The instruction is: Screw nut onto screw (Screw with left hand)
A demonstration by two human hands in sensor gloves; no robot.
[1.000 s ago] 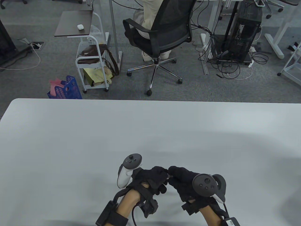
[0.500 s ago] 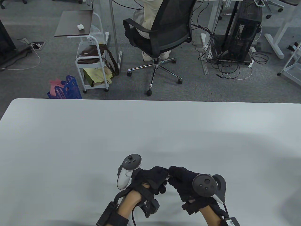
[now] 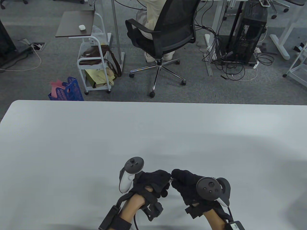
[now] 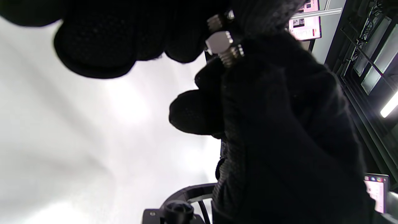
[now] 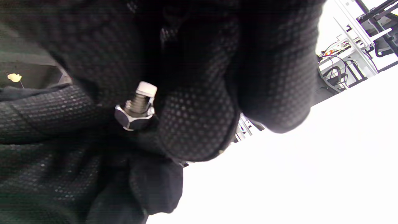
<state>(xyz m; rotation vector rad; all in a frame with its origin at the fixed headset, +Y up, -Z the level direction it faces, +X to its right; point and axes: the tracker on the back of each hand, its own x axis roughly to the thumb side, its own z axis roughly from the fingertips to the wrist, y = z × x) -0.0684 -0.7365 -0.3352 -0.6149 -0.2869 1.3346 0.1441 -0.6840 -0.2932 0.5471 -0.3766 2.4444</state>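
Note:
Both gloved hands meet low in the middle of the white table [image 3: 72, 143], held just above it. My right hand [image 3: 174, 177] grips a silver screw [image 5: 140, 102]; its pale end [image 5: 146, 88] sticks out beside my right fingers [image 5: 192, 121]. A silver hex nut [image 5: 133, 119] sits on the thread. My left hand [image 3: 167, 182] pinches this nut [image 4: 219, 41], and thread [image 4: 232, 55] shows on both sides of it. In the table view only a small glint of metal [image 3: 170, 179] shows between the fingertips.
The table's far edge [image 3: 153, 102] runs across the middle of the table view. Beyond it on the floor are an office chair [image 3: 165, 36] with a seated person, a white cart [image 3: 96, 64] and a blue basket [image 3: 68, 89].
My left hand has turned slightly at the wrist, its tracker shifting a little up and left. My right hand has stayed still.

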